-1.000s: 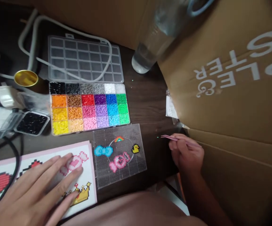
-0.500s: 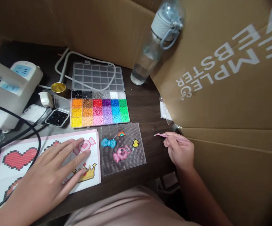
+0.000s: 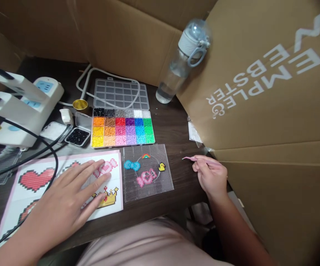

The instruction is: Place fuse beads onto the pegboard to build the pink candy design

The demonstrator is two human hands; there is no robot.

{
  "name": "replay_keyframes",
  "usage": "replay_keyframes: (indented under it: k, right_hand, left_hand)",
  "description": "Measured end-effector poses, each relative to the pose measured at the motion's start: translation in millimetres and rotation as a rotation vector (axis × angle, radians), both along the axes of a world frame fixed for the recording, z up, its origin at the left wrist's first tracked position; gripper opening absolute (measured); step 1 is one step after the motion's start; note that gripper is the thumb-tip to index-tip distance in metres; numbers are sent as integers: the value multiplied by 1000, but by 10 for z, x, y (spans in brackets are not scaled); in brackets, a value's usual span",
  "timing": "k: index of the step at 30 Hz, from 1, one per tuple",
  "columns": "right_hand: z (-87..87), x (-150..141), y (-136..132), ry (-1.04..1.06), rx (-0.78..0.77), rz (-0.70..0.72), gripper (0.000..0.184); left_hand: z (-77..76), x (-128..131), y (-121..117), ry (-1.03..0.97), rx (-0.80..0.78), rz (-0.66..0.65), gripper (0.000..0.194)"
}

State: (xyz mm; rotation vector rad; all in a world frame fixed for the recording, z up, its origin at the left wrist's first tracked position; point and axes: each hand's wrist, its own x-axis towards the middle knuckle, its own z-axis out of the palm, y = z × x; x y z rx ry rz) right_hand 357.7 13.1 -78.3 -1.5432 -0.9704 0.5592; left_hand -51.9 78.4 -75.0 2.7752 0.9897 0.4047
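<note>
My left hand point(image 3: 68, 195) lies with fingers spread on a pattern sheet point(image 3: 42, 164) showing a heart, a candy and a crown. In my right hand point(image 3: 211, 177) are pink tweezers point(image 3: 190, 159), pointing left above the dark table; a tiny pale speck, perhaps a bead, shows at their tip. Between the hands sits a clear pegboard point(image 3: 149, 193). On it are a pink bead candy point(image 3: 146, 178), a blue bow point(image 3: 132, 165), a small rainbow point(image 3: 146, 156) and a yellow duck point(image 3: 162, 167). Behind it an open bead box point(image 3: 123, 145) holds beads sorted by colour.
A water bottle point(image 3: 176, 70) stands at the back. At left are a power strip point(image 3: 45, 88) with plugs, black cables point(image 3: 45, 144), a gold cup point(image 3: 80, 105) and a small case of black beads point(image 3: 77, 136). Cardboard walls point(image 3: 259, 122) border the table's back and right.
My view has shifted a little, so the things on the left appear farther right. Both hands keep nearly the same pose, and the tweezers stay in my right hand.
</note>
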Motion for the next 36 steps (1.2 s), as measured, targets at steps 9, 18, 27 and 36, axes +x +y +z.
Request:
replay_keyframes:
  k: [9, 18, 27, 36]
  right_hand:
    - [229, -254, 492, 244, 112, 104, 24]
    - [419, -785, 1086, -148, -6, 328, 30]
    - [276, -665, 1067, 179, 117, 227, 23]
    - [353, -572, 1188, 545, 55, 342, 20]
  left_hand:
    - [63, 33, -15, 42, 80, 31, 39]
    - [143, 58, -42, 44, 71, 46, 37]
    - [185, 85, -31, 30, 17, 60, 34]
    - [241, 84, -14, 51, -92, 71, 36]
